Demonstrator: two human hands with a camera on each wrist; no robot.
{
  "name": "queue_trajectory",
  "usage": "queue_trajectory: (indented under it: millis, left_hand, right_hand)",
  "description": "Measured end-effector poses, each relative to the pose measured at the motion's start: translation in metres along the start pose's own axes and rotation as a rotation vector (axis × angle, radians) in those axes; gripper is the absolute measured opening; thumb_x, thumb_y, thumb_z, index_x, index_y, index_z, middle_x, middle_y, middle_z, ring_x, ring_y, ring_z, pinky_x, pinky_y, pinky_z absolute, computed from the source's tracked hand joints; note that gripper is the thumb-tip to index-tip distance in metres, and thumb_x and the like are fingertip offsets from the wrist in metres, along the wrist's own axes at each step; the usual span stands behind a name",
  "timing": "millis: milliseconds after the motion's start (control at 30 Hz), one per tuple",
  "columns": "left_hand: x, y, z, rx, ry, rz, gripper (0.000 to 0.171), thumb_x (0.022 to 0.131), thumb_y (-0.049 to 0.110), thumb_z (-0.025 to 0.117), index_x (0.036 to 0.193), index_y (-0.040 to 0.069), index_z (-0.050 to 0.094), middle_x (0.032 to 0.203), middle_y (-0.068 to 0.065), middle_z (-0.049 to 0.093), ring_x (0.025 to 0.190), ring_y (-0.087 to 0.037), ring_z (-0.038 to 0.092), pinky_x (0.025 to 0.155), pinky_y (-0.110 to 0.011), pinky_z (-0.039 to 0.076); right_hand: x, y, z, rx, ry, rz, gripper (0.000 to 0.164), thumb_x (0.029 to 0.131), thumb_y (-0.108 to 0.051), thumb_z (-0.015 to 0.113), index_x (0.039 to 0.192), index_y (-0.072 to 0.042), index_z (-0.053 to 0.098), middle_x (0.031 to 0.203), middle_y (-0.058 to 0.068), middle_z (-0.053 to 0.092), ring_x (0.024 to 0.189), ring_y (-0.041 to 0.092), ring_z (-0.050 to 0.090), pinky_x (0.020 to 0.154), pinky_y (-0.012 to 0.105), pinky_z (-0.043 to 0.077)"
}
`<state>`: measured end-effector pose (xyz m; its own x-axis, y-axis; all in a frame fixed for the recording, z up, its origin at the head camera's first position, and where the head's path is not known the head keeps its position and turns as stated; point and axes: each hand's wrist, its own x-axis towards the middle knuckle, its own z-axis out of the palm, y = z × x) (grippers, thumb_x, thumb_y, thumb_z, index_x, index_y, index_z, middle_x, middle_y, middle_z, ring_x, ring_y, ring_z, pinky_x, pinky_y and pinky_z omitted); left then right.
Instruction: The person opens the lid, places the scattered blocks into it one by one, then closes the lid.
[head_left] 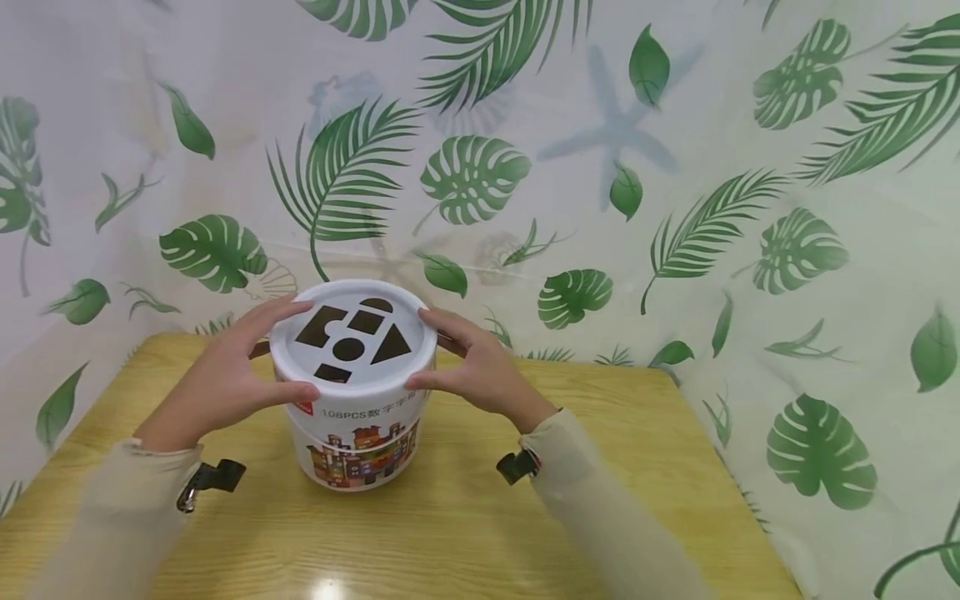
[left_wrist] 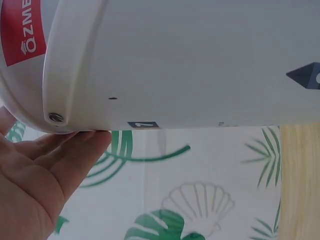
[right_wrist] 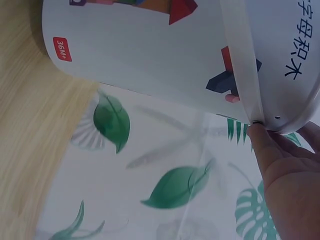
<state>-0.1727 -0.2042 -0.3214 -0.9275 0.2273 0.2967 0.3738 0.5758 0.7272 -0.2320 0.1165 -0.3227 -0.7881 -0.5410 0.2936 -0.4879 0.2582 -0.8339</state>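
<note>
A white toy-block bucket [head_left: 356,454] stands upright on the wooden table, printed with coloured blocks and "108PCS". Its white lid [head_left: 377,375] has several shaped cut-outs, among them a triangle and a circle. From the left side my left hand [head_left: 225,371] grips the lid's rim, thumb at the front and fingers farther back. My right hand [head_left: 483,365] holds the opposite side of the rim in the same way. A white handle band [left_wrist: 75,55] lies down against the bucket's wall, its pivot near the left fingertips. In the right wrist view, a fingertip touches the other pivot.
The wooden table [head_left: 480,517] reaches toward the front and right. Behind and beside it hangs a white curtain [head_left: 495,250] printed with green leaves. A dark strap piece [head_left: 517,467] sticks out at the right wrist, another [head_left: 217,477] at the left.
</note>
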Motion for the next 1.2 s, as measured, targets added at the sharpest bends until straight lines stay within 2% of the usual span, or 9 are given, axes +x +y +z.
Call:
queue_trajectory:
  millis: [200,400,667,933,1200]
  left_hand:
    - [0.017,0.020,0.026,-0.075,-0.030,0.029,0.104,0.074,0.042,0.094,0.160,0.024,0.038,0.165,-0.006,0.035,0.145,-0.037,0.042,0.112,-0.062,0.039]
    - [0.030,0.033,0.055,-0.137,-0.060,0.021,0.108,0.071,0.048,0.095,0.160,0.029,0.037,0.160,-0.002,0.042,0.141,-0.035,0.047,0.110,-0.062,0.041]
    - [0.040,0.049,0.089,-0.217,-0.080,0.088,0.110,0.066,0.043,0.098,0.158,0.026,0.040,0.151,0.000,0.051,0.137,-0.025,0.051,0.111,-0.052,0.044]
    - [0.036,0.049,0.108,-0.212,-0.086,0.116,0.112,0.064,0.047,0.098,0.157,0.028,0.040,0.154,0.003,0.048,0.136,-0.020,0.051,0.111,-0.047,0.045]
    - [0.028,0.045,0.114,-0.180,-0.098,0.134,0.113,0.065,0.049,0.097,0.159,0.029,0.037,0.157,0.002,0.044,0.138,-0.022,0.049,0.112,-0.049,0.044]
  right_hand:
    - [-0.025,0.004,-0.028,-0.022,0.043,0.018,0.091,0.076,-0.012,0.093,0.155,-0.008,0.047,0.163,0.007,0.040,0.140,0.027,0.052,0.108,0.027,0.046]
    - [-0.053,0.005,-0.055,-0.060,0.079,0.035,0.091,0.077,-0.016,0.093,0.155,-0.008,0.047,0.163,0.007,0.040,0.140,0.029,0.051,0.110,0.030,0.045]
    - [-0.089,0.011,-0.080,-0.080,0.122,0.080,0.090,0.078,-0.019,0.092,0.155,-0.009,0.048,0.163,0.009,0.040,0.141,0.032,0.050,0.111,0.034,0.044]
    - [-0.107,0.024,-0.082,-0.065,0.119,0.065,0.090,0.076,-0.015,0.092,0.154,-0.006,0.048,0.162,0.011,0.041,0.141,0.034,0.049,0.110,0.031,0.044]
    - [-0.118,0.032,-0.073,-0.016,0.131,0.039,0.091,0.078,-0.018,0.091,0.155,-0.005,0.046,0.164,0.014,0.037,0.150,0.035,0.036,0.113,0.030,0.040]
